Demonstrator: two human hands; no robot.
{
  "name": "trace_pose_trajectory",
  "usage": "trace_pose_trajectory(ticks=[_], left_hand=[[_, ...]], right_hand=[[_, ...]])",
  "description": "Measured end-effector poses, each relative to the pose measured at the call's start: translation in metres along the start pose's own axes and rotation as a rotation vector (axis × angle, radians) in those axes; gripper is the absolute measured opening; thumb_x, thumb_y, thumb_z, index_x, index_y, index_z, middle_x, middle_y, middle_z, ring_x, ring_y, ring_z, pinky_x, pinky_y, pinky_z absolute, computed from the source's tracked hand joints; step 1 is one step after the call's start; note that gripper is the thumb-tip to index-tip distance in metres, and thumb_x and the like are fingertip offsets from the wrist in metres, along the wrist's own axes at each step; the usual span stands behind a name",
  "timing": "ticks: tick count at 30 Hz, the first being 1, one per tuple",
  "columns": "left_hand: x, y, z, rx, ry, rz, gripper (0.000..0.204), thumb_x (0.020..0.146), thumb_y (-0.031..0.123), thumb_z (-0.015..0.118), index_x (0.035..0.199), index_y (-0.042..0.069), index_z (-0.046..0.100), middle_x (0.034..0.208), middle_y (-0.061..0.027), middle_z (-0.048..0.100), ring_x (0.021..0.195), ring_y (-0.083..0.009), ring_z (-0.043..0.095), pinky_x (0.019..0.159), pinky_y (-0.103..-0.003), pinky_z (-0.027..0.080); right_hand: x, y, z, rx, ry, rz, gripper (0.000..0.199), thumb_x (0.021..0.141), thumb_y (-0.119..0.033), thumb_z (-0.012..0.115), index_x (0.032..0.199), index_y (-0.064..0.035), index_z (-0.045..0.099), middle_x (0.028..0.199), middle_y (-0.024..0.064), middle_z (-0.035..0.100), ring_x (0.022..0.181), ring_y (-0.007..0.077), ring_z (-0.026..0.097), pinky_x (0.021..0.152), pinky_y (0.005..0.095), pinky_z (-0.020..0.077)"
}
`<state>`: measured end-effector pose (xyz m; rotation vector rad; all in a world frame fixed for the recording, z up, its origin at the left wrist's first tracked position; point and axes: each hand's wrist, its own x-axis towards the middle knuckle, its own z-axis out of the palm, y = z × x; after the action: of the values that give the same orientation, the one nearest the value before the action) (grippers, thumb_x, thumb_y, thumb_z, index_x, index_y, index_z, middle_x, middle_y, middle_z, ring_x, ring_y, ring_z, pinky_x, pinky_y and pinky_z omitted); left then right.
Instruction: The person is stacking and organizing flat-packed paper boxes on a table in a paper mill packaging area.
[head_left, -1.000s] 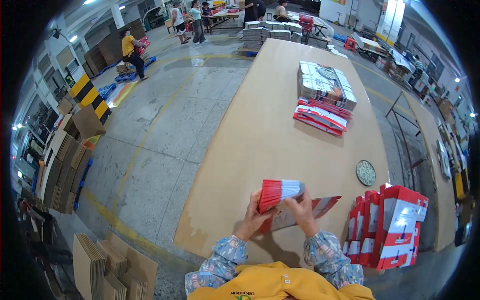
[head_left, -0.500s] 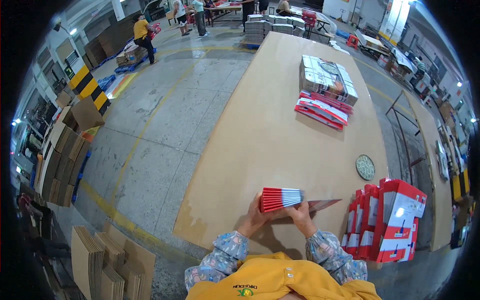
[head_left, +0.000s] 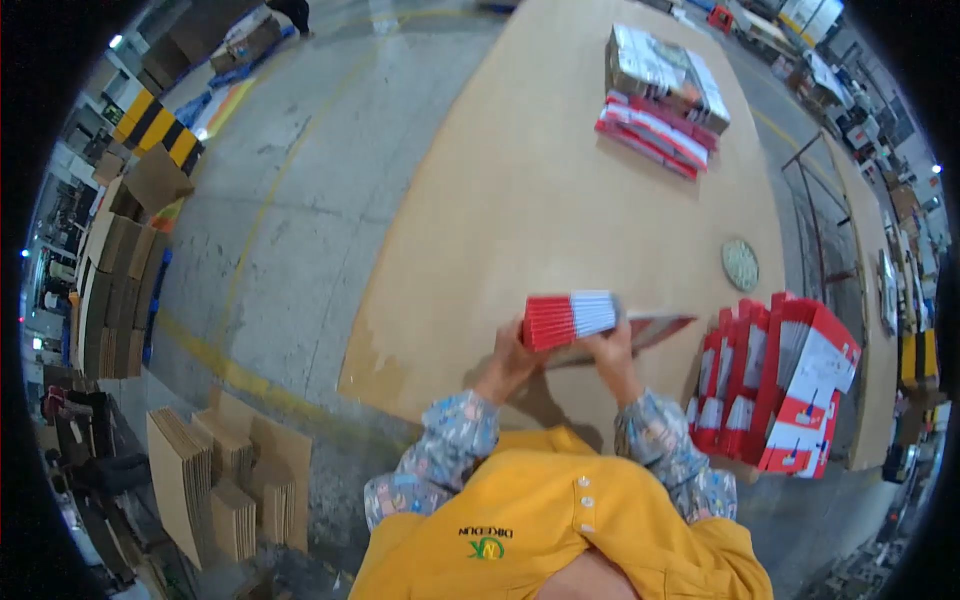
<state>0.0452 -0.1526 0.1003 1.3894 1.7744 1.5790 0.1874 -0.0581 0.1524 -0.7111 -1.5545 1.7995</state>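
Observation:
A stack of folded red and white cardboard boxes (head_left: 570,318) is held between both hands over the near part of the wooden table (head_left: 480,220). My left hand (head_left: 512,362) grips its left end, with the fingers wrapped behind it. At its right end my right hand (head_left: 612,360) closes on the stack. A flat dark panel with a red edge (head_left: 660,327) sticks out to the right behind my right hand; I cannot tell whether it belongs to the stack. Several bundles of flattened red and white boxes (head_left: 790,375) lie at the table's right edge, nearest my right hand.
A round patterned disc (head_left: 740,264) lies by the right edge. Farther off are a strapped bundle of printed sheets (head_left: 668,75) and red and white packaging (head_left: 655,135). Brown cardboard sheets (head_left: 225,480) stand on the floor at left; a metal-legged table (head_left: 850,300) is at right.
The view has tipped downward, so the table, hands and stacks appear higher in the picture. Both hands keep hold of the boxes.

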Motion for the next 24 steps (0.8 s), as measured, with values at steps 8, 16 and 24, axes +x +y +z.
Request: trace_pose_trajectory(ticks=[8,16,24], left_hand=[[-0.002,-0.043,0.012,-0.245,0.063,-0.201,0.041,0.071,0.020,0.081,0.103,0.005,0.061,0.087,-0.0113,0.068,0.076,-0.0224,0.067,0.069,-0.032,0.053],[-0.020,-0.061,-0.006,-0.136,0.099,-0.085,0.036,0.071,0.012,0.076,0.103,0.006,0.061,0.091,-0.0139,0.067,0.081,-0.0329,0.065,0.069,-0.036,0.054],[-0.022,-0.063,-0.017,-0.156,0.106,-0.028,0.037,0.071,0.015,0.077,0.103,0.007,0.061,0.090,-0.0124,0.067,0.082,-0.0315,0.065,0.071,-0.036,0.053]], right_hand=[[0.009,0.029,-0.004,-0.256,0.129,-0.308,0.053,0.078,-0.009,0.070,0.123,-0.0020,0.043,0.118,0.0103,0.049,0.106,0.0176,0.050,0.095,0.0317,0.0402],[-0.026,-0.006,0.037,-1.009,-0.003,-0.702,0.041,0.070,-0.004,0.073,0.110,-0.0068,0.061,0.114,0.0128,0.048,0.105,0.0295,0.047,0.077,0.0321,0.0460],[-0.024,0.008,0.059,-1.156,0.023,-0.723,0.046,0.066,-0.006,0.074,0.111,-0.0132,0.065,0.116,0.0110,0.048,0.110,0.0315,0.043,0.091,0.0400,0.0374]])
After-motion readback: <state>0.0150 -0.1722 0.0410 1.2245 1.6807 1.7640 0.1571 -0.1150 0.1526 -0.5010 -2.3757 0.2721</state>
